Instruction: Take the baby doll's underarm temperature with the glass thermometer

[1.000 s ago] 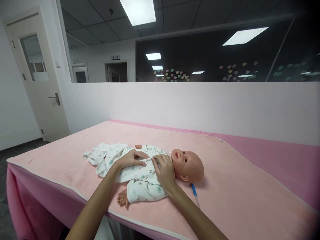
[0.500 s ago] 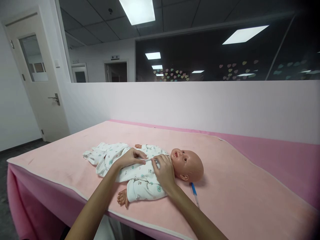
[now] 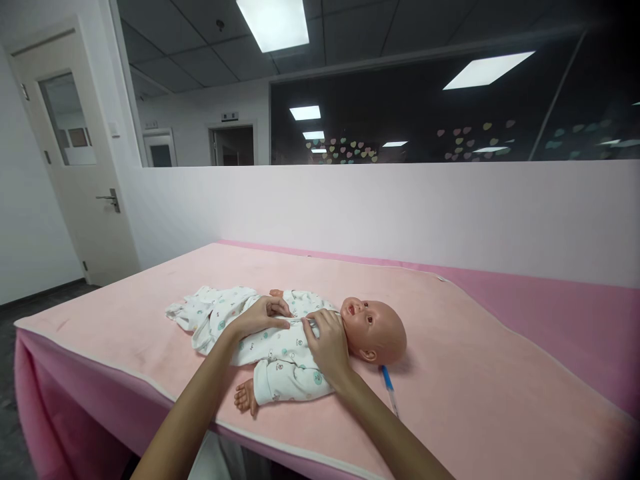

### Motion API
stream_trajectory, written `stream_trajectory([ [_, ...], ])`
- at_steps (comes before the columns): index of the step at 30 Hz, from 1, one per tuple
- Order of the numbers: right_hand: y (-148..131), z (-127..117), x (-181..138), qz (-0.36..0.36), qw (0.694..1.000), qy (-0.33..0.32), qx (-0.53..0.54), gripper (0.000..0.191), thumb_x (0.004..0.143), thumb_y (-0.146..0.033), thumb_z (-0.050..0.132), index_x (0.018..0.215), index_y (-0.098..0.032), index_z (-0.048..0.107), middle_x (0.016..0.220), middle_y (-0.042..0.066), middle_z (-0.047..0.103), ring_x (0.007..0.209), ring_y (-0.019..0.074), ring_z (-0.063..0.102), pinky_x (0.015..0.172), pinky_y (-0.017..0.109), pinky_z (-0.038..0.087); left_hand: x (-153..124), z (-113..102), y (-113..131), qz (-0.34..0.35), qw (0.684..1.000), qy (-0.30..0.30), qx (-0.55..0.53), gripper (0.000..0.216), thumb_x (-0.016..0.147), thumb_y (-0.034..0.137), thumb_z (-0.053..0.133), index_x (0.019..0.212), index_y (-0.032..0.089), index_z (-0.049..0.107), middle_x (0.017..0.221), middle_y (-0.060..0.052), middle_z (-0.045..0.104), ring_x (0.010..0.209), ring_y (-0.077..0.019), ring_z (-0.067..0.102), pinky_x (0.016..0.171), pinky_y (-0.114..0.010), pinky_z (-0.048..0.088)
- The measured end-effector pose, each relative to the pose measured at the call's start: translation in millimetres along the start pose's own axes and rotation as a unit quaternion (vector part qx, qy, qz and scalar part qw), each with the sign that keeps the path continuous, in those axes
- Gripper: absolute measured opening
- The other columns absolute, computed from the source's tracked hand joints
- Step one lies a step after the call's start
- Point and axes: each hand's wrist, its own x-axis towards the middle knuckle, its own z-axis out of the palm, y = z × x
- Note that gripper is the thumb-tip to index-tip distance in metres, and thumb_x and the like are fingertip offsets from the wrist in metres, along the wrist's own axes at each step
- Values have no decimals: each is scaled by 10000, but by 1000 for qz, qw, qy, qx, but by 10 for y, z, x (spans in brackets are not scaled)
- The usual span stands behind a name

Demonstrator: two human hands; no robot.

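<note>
A baby doll [image 3: 376, 330] lies on its back, its bald head to the right, in a white printed baby outfit [image 3: 280, 345]. Across the belly, my left hand [image 3: 263, 316] has thumb and fingers curled at the front opening, closed on the fabric. My right hand [image 3: 327, 340] rests on the chest just below the chin, its thumb and fingertips holding the cloth at the same opening. A small raised fold of fabric runs between the two hands. The doll's near hand [image 3: 247, 397] sticks out of its sleeve; the legs of the outfit lie rumpled on the left.
A slim stick with a blue end [image 3: 387, 379] lies beside the doll's head, partly behind my right forearm. The pink padded cover [image 3: 480, 373] drapes over the table's front edge. Behind stands a white half wall [image 3: 400, 213] under glass; a door [image 3: 75, 167] is at left.
Both hands stay at the outfit's front opening with only a very slight shift of the fingers. The doll has not visibly moved.
</note>
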Motion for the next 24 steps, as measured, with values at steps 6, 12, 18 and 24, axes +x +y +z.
stream_trajectory([
  [6, -6, -4, 1, 5, 1000, -9, 1, 145, 822, -237, 455, 706, -189, 529, 716, 29, 548, 712, 167, 479, 671, 296, 334, -8, 0, 12, -6, 1000, -8, -6, 291, 567, 294, 728, 750, 135, 567, 773, -46, 656, 750, -150, 600, 692, -258, 440],
  [12, -5, -1, -2, 5, 1000, -22, -1, 150, 827, -247, 455, 713, -189, 533, 733, 30, 550, 720, 167, 473, 675, 298, 327, -16, -14, 17, -13, 1000, -20, -12, 285, 579, 296, 722, 750, 137, 561, 739, -41, 662, 726, -148, 602, 692, -259, 435],
  [18, 3, 6, -2, 7, 1000, -29, -4, 151, 825, -263, 469, 713, -189, 537, 735, 29, 553, 727, 167, 469, 680, 296, 322, -13, -21, -17, -6, 999, -18, -29, 289, 577, 271, 727, 761, 139, 547, 753, -55, 674, 787, -168, 611, 747, -282, 438],
  [24, -4, 3, -12, 18, 999, -30, -3, 149, 828, -241, 454, 712, -183, 528, 733, 23, 545, 724, 158, 464, 679, 284, 321, -2, -22, -23, 0, 1000, -18, -13, 279, 593, 280, 714, 784, 142, 565, 806, -57, 663, 796, -162, 601, 722, -268, 443],
])
